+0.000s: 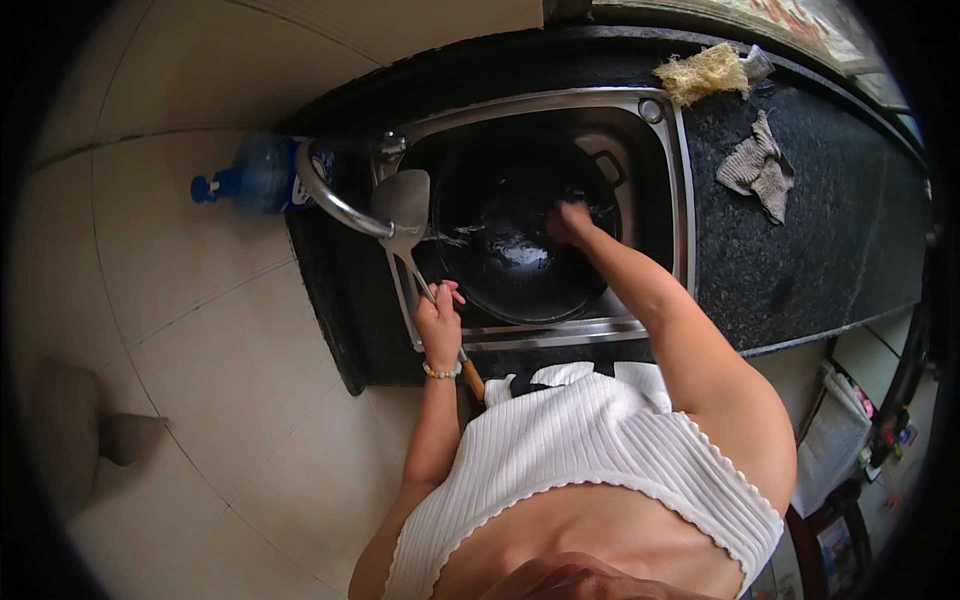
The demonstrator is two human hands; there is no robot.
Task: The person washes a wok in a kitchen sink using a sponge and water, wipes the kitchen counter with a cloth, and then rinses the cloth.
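My left hand grips the shaft of a metal wok spatula. Its broad blade is up by the curved chrome faucet, and its wooden handle end points down towards my body. A large black wok sits in the stainless steel sink, with water in it and a stream running from the faucet side. Over the wok's right half is my right hand, blurred and bent inwards; whether it holds anything cannot be made out. A loop handle shows on the wok's upper right.
A blue pump bottle stands left of the faucet. On the black speckled counter to the right lie a crumpled grey cloth and a yellowish fibre scrubber. The sink's raised metal rim surrounds the wok.
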